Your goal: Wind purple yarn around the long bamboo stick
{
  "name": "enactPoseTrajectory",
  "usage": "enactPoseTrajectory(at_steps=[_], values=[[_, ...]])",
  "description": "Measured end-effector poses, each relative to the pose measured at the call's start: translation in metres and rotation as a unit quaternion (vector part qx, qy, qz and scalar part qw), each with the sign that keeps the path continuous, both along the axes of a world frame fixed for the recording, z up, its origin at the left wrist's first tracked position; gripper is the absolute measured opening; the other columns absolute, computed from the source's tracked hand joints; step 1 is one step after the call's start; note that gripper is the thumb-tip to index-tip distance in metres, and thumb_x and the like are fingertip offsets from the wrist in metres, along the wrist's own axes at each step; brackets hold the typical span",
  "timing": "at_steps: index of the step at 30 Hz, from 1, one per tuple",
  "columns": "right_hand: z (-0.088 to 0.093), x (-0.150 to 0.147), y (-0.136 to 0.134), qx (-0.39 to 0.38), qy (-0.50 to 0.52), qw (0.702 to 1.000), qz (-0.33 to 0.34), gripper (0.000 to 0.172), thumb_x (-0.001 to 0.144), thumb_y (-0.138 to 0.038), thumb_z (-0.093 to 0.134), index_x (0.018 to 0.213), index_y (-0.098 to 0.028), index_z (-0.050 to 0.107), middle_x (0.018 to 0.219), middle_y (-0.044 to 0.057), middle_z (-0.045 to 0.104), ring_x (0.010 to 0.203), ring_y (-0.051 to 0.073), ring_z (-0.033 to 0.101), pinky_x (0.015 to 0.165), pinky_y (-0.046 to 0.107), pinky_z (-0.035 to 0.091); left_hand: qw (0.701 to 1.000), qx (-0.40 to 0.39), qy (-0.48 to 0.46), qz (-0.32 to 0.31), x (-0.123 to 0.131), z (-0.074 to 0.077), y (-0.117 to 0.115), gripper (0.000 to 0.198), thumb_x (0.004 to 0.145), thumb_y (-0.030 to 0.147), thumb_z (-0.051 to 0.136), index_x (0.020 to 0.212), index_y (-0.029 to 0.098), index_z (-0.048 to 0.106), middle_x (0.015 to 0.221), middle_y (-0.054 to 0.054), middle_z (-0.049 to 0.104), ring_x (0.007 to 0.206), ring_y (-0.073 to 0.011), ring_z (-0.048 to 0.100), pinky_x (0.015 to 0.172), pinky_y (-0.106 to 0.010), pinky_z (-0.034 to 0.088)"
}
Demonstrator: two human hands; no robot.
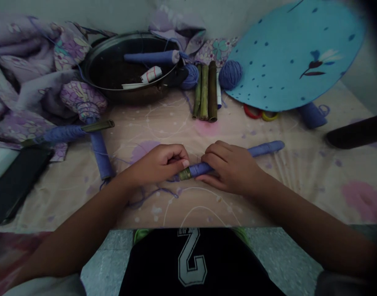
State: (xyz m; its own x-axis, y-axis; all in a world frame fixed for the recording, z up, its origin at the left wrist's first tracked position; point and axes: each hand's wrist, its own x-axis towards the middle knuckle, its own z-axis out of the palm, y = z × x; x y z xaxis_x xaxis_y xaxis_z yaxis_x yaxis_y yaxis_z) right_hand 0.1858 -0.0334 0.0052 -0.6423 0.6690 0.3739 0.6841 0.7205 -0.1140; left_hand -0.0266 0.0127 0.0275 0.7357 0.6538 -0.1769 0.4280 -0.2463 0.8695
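Note:
A slim stick (267, 148), wrapped in blue-purple cloth with a bare greenish-brown end, lies slantwise above the tabletop's front half. My right hand (230, 166) is closed over its middle, fingers on top and thumb beneath. At the bare end, my left hand (165, 163) is curled in a pinch, thumb against the forefinger; a thin strand of purple yarn appears to be in it, though the fingers hide most of that. Loose purple yarn (159, 191) trails on the cloth below my left hand.
Behind stands a dark pan (114, 90) with a wrapped stick in it. Bamboo pieces (204, 92) lie between the pan and a yarn ball (230, 75). Scissors (253, 112) show under a blue oval board (287, 53). Left are wrapped sticks (100, 154), floral cloth (37, 82) and a phone (20, 181).

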Motion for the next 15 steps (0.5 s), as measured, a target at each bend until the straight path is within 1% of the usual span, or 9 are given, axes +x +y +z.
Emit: enactPoseTrajectory(at_steps=[4, 7, 9, 12, 15], values=[[-0.004, -0.006, -0.004, 0.001, 0.009, 0.999, -0.046, 0.045, 0.087, -0.052, 0.042, 0.087, -0.010, 0.060, 0.087, 0.014, 0.062, 0.078, 0.022, 0.055, 0.063, 0.032, 0.038, 1.000, 0.005, 0.012, -0.001, 0.000, 0.001, 0.001, 0.018, 0.084, 0.029, 0.044, 0.074, 0.015, 0.048, 0.062, 0.004, 0.041, 0.056, -0.0065, 0.038, 0.051, -0.018, 0.033], [-0.005, -0.011, -0.005, -0.006, -0.019, 0.997, -0.079, 0.043, 0.090, -0.049, 0.039, 0.084, -0.011, 0.059, 0.079, 0.011, 0.063, 0.067, 0.020, 0.055, 0.058, 0.030, 0.033, 0.999, 0.018, 0.041, -0.001, 0.000, 0.000, 0.003, 0.017, 0.084, 0.029, 0.043, 0.075, 0.016, 0.048, 0.064, 0.004, 0.043, 0.057, -0.0073, 0.040, 0.052, -0.019, 0.033], [-0.006, -0.013, -0.006, -0.002, -0.028, 0.996, -0.088, 0.042, 0.090, -0.048, 0.039, 0.080, -0.013, 0.058, 0.072, 0.009, 0.063, 0.062, 0.019, 0.054, 0.058, 0.030, 0.031, 0.998, 0.031, 0.057, 0.002, 0.000, -0.001, 0.003, 0.016, 0.084, 0.028, 0.043, 0.076, 0.016, 0.049, 0.064, 0.004, 0.044, 0.057, -0.0075, 0.040, 0.052, -0.019, 0.033], [-0.007, -0.013, -0.006, -0.006, -0.010, 0.996, -0.090, 0.043, 0.086, -0.053, 0.043, 0.081, -0.013, 0.058, 0.074, 0.009, 0.062, 0.065, 0.019, 0.055, 0.059, 0.030, 0.030, 0.998, 0.034, 0.060, -0.006, 0.001, -0.003, 0.003, 0.016, 0.085, 0.028, 0.042, 0.077, 0.016, 0.048, 0.065, 0.004, 0.043, 0.058, -0.0075, 0.040, 0.053, -0.020, 0.033], [-0.008, -0.013, -0.007, -0.028, 0.008, 0.994, -0.101, 0.044, 0.082, -0.056, 0.045, 0.081, -0.014, 0.057, 0.075, 0.007, 0.061, 0.065, 0.018, 0.054, 0.059, 0.030, 0.030, 0.998, 0.033, 0.059, -0.018, 0.001, -0.003, 0.001, 0.018, 0.086, 0.029, 0.041, 0.077, 0.016, 0.047, 0.064, 0.004, 0.042, 0.057, -0.0074, 0.039, 0.053, -0.020, 0.032]])
